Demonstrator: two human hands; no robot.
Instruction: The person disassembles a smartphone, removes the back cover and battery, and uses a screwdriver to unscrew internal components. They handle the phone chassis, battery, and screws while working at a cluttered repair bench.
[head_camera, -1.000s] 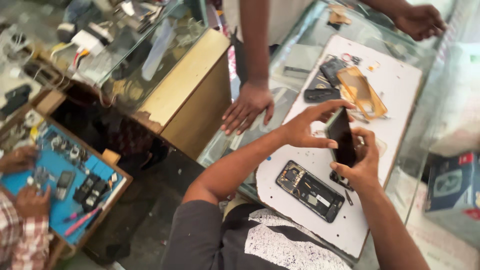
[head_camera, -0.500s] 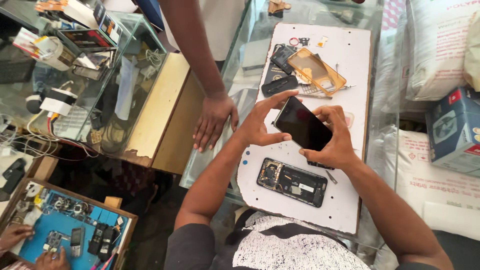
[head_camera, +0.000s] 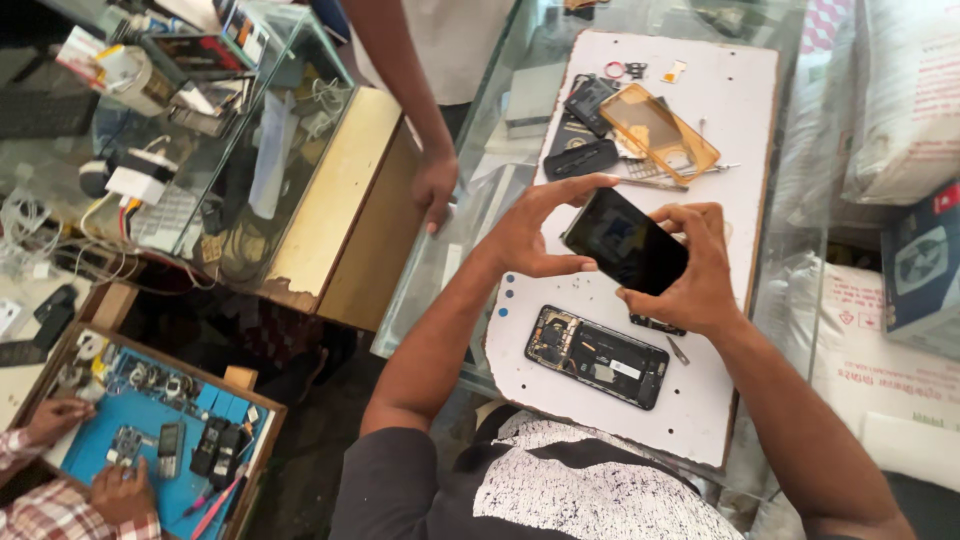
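phone screen panel (head_camera: 625, 240), a dark glossy slab, is held up off the white work board (head_camera: 740, 110) between both hands, tilted so its face catches the light, which looks like a grip for looking it over rather than carrying it. left hand (head_camera: 535, 228) pinches the near left edge, thumb under and fingers curled over the top corner, wrist bent back from a forearm that reaches in from below. right hand (head_camera: 695, 270) clamps the far right end, fingers wrapped over the top edge and thumb pressed on the lower one. below the panel the opened phone body (head_camera: 598, 356) lies flat on the board with its insides showing (battery and boards bare). farther up sit an amber clear case (head_camera: 658, 130) and dark parts. another person's hand (head_camera: 434, 186) rests on the glass counter (head_camera: 450, 270) to the left.
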